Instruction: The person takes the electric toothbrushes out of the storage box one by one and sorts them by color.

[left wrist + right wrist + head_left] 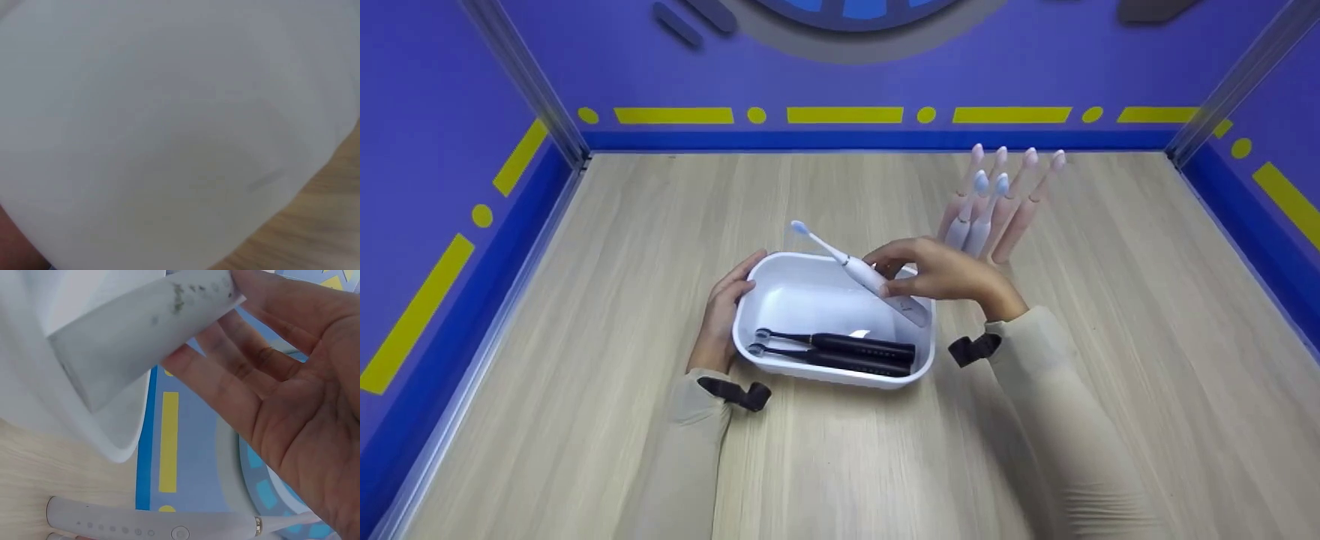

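— Fingers (894,271) of the right hand (941,274) are pinched round the white toothbrush (861,271), which is held slanted over the far right part of the white tray (840,373), its bristle head raised past the far rim. Why is it angled so?

— Probably so that the handle end can be lowered in first, beside the two black toothbrushes (840,351) laid along the near wall.

— And the left hand (725,315)?

— It is curled against the tray's left wall — the tray seems steadied by it. Open room is left in the tray's far half; the standing pink toothbrushes (1005,202) near the tabletop's far edge are kept well apart.
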The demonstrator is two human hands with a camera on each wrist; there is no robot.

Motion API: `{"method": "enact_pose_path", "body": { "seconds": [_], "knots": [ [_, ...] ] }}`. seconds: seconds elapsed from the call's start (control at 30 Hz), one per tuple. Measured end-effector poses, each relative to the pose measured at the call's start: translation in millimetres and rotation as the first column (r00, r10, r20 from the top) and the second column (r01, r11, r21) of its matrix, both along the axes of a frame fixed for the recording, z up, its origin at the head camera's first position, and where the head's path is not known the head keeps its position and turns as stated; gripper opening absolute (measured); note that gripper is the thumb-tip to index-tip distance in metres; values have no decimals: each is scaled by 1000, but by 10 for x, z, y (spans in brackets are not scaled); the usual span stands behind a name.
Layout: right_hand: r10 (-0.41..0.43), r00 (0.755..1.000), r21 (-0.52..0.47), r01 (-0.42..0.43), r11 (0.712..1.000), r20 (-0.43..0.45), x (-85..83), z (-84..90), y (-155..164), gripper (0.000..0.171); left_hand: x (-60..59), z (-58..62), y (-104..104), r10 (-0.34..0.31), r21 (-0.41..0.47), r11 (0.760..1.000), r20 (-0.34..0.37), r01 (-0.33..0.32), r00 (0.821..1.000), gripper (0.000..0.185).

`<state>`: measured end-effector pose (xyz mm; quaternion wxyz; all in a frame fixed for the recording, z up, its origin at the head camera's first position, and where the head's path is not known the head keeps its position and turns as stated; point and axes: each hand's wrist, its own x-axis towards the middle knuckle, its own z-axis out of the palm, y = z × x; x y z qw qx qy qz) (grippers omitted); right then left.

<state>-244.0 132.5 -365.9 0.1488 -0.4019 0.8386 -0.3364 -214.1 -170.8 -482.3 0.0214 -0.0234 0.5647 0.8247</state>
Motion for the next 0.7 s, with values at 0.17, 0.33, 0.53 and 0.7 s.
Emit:
{"method": "enact_pose_path", "body": {
  "seconds": [0.17,0.33,0.53,0.7],
  "knots": [
    [-12,1000,-36,12,999,-1,3,-2,40,41,9,5,1,-1,5,1000,-7,1,1000,53],
    [-38,999,-56,37,998,-13,19,-7,80,42,9,-3,5,-2,3,1000,-6,2,1000,53],
    [-45,999,-93,42,995,-25,24,-27,125,41,8,-11,7,-5,2,1000,-7,5,1000,53],
    [-34,999,-140,29,990,-36,18,-45,163,40,11,-14,10,3,4,1000,6,-3,1000,53]
  ]
}}
